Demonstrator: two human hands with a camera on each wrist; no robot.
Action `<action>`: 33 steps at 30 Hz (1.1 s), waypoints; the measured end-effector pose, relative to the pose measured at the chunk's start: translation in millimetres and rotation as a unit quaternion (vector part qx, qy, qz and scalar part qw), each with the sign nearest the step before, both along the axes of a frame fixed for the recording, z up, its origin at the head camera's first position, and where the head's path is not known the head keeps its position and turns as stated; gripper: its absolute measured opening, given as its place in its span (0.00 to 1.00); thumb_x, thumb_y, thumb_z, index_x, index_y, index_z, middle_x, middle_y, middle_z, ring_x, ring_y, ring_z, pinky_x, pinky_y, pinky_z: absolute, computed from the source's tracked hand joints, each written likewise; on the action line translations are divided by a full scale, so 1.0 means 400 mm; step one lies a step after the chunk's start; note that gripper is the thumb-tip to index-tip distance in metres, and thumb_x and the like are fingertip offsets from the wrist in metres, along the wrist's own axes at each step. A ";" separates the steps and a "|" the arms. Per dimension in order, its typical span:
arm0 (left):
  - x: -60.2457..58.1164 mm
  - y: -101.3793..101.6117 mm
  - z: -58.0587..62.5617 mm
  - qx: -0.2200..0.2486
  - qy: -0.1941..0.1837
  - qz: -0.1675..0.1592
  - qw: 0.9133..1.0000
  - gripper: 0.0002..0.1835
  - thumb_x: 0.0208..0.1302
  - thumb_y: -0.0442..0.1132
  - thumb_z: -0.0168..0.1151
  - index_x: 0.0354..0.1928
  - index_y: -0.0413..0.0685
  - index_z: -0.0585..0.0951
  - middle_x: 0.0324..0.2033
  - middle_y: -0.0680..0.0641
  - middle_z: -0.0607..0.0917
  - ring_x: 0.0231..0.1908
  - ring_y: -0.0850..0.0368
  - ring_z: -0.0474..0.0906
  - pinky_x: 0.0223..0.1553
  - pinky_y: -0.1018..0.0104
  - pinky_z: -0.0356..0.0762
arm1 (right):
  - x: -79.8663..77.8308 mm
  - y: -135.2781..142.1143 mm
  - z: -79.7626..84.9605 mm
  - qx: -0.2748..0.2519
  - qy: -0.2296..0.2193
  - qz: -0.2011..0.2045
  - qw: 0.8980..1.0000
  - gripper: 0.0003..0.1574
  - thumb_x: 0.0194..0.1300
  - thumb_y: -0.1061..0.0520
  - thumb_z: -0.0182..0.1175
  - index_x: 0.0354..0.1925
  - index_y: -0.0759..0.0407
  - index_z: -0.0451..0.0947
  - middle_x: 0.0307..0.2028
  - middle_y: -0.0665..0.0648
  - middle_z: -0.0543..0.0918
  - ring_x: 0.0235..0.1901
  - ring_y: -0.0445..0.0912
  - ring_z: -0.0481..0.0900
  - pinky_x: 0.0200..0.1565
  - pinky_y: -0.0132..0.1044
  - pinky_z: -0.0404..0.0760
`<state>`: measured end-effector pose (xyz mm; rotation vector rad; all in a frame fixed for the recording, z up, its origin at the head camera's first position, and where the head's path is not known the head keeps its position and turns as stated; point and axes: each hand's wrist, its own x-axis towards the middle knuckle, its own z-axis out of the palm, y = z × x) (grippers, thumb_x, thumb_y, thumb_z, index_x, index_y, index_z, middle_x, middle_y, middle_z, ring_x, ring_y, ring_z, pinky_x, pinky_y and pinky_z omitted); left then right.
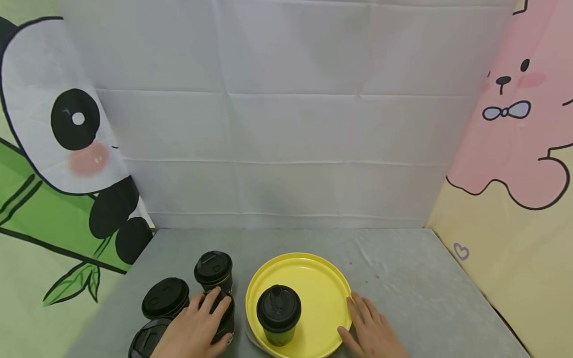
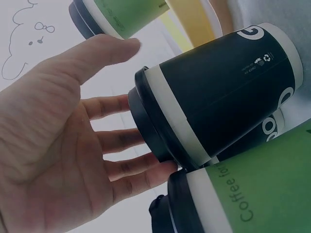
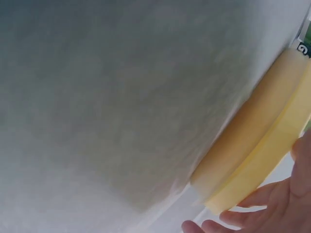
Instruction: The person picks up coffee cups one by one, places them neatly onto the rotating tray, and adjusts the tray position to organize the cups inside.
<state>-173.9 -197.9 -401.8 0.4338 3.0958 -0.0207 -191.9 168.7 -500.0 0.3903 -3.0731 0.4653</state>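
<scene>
My left hand [image 1: 197,325] reaches over a dark paper coffee cup [image 2: 223,87] with a black lid. Its fingers [image 2: 124,141] extend along the far side of the lid, and the thumb stands apart on the near side. On the right, my right hand [image 1: 371,330] rests with extended fingers against the rim of a round yellow tray [image 1: 320,298]. A green coffee cup [image 1: 279,337] with a black lid stands upright on this tray, left of its middle.
Behind my left hand stands another lidded cup [image 1: 213,268]. Two more lidded cups, one with a black lid [image 1: 165,297] and one nearer me [image 1: 147,340], stand to its left. All are on a grey tabletop [image 1: 403,268] before a white cloth backdrop [image 1: 286,124].
</scene>
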 end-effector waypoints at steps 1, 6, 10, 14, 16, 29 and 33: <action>0.000 0.000 -0.002 -0.003 0.003 -0.003 1.000 0.35 0.48 0.61 0.67 0.57 0.52 0.74 0.59 0.41 0.71 0.52 0.38 0.69 0.43 0.42 0.74 | 0.005 -0.001 0.000 0.002 0.002 -0.002 1.000 0.51 0.63 0.24 0.37 0.70 0.55 0.57 0.69 0.57 0.57 0.66 0.58 0.58 0.57 0.61 0.63; 0.002 -0.002 -0.011 -0.004 0.015 -0.020 1.000 0.38 0.46 0.58 0.70 0.60 0.54 0.72 0.59 0.41 0.70 0.50 0.39 0.69 0.43 0.42 0.74 | 0.028 -0.006 -0.001 0.004 0.013 0.000 1.000 0.50 0.63 0.25 0.38 0.69 0.56 0.60 0.69 0.58 0.57 0.65 0.58 0.59 0.57 0.60 0.63; 0.004 -0.003 -0.017 -0.008 0.037 -0.045 0.998 0.39 0.44 0.56 0.72 0.61 0.54 0.72 0.58 0.40 0.70 0.48 0.39 0.69 0.41 0.44 0.75 | 0.041 -0.009 -0.003 0.015 0.026 0.008 1.000 0.49 0.63 0.25 0.39 0.67 0.57 0.63 0.67 0.60 0.60 0.63 0.59 0.61 0.55 0.59 0.66; 0.004 -0.004 -0.021 -0.025 0.068 -0.066 0.995 0.40 0.42 0.54 0.74 0.60 0.52 0.72 0.56 0.41 0.71 0.47 0.40 0.69 0.40 0.46 0.74 | 0.053 -0.015 -0.015 0.054 0.067 0.011 0.996 0.47 0.63 0.25 0.39 0.64 0.56 0.67 0.64 0.61 0.65 0.59 0.58 0.68 0.48 0.56 0.73; 0.004 -0.004 -0.022 -0.035 0.082 -0.069 0.994 0.40 0.41 0.53 0.74 0.60 0.53 0.72 0.55 0.42 0.72 0.48 0.40 0.69 0.42 0.45 0.72 | 0.060 -0.019 -0.021 0.067 0.082 0.011 0.994 0.47 0.63 0.24 0.38 0.63 0.55 0.68 0.63 0.60 0.65 0.57 0.57 0.69 0.46 0.55 0.74; 0.004 -0.001 0.002 -0.018 0.030 -0.077 0.996 0.38 0.40 0.52 0.75 0.57 0.54 0.72 0.54 0.41 0.71 0.49 0.40 0.70 0.35 0.45 0.75 | 0.090 -0.042 -0.052 0.113 0.189 -0.009 0.975 0.45 0.59 0.21 0.38 0.58 0.48 0.74 0.57 0.57 0.72 0.50 0.51 0.75 0.39 0.46 0.76; 0.020 -0.004 0.026 -0.027 0.035 -0.092 0.995 0.37 0.43 0.55 0.72 0.58 0.56 0.72 0.54 0.42 0.71 0.49 0.41 0.71 0.38 0.45 0.76 | 0.091 -0.039 -0.074 0.122 0.267 0.001 0.956 0.43 0.58 0.21 0.41 0.55 0.45 0.76 0.53 0.56 0.76 0.46 0.49 0.78 0.34 0.42 0.77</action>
